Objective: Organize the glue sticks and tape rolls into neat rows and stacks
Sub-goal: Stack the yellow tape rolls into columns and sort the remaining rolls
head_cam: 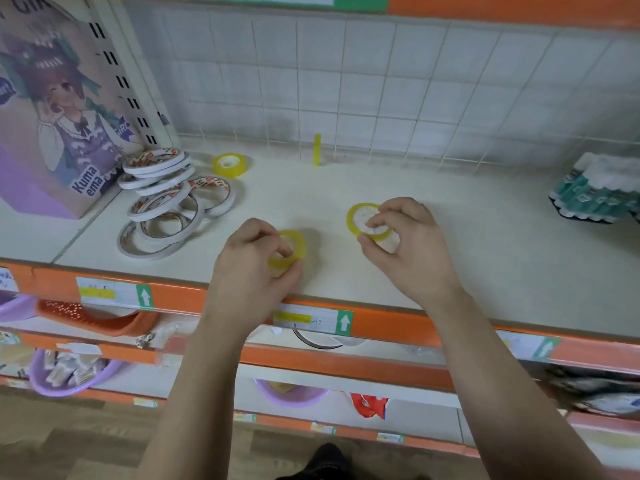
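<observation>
My left hand (254, 258) grips a yellow tape roll (294, 245) near the shelf's front edge. My right hand (412, 244) holds a second yellow tape roll (356, 216), tilted up off the white shelf (485, 271). A third yellow roll (229, 165) lies flat further back on the left. Another yellow roll (317, 149) stands on its edge against the back grid. A loose heap of thin white double-sided tape rolls (166, 199) lies at the left. A wrapped pack of glue sticks (599, 192) sits at the far right.
A purple cartoon-printed box (59, 109) stands at the left end of the shelf. A white wire grid (381, 81) backs the shelf. An orange price rail (398, 323) runs along the front edge. Lower shelves hold purple and orange baskets (69, 379).
</observation>
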`<state>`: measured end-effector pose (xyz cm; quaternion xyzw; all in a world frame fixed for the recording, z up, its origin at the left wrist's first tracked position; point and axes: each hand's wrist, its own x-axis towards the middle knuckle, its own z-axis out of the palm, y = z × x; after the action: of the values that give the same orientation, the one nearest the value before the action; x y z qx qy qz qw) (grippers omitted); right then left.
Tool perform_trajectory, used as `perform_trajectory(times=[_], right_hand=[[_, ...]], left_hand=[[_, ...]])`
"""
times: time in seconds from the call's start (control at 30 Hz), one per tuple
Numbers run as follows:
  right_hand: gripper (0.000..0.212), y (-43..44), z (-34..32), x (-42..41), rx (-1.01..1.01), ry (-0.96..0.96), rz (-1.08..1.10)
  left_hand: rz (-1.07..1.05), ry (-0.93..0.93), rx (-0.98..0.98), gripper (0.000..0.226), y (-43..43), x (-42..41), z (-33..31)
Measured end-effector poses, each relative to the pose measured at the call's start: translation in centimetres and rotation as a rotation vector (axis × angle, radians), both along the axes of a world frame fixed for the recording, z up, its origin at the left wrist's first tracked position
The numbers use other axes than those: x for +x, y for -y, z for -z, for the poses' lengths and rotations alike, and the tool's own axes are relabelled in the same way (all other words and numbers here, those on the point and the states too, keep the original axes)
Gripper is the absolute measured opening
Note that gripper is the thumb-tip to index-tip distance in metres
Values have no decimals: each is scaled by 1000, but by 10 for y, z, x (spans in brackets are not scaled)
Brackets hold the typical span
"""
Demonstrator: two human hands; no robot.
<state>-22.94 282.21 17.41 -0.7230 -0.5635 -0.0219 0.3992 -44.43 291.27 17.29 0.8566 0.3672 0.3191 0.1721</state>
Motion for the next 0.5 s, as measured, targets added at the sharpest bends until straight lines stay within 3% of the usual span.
perform_trajectory(times=[0.17,0.3,0.5], right_hand=[[22,35,-11,28,85,30,104],[27,74,-21,63,175,95,216],[18,143,-41,128,239,177,346]], left_hand=[[97,32,26,35,13,41,-10],[151,45,45,36,32,86,-16],[305,59,85,32,76,164,-23]])
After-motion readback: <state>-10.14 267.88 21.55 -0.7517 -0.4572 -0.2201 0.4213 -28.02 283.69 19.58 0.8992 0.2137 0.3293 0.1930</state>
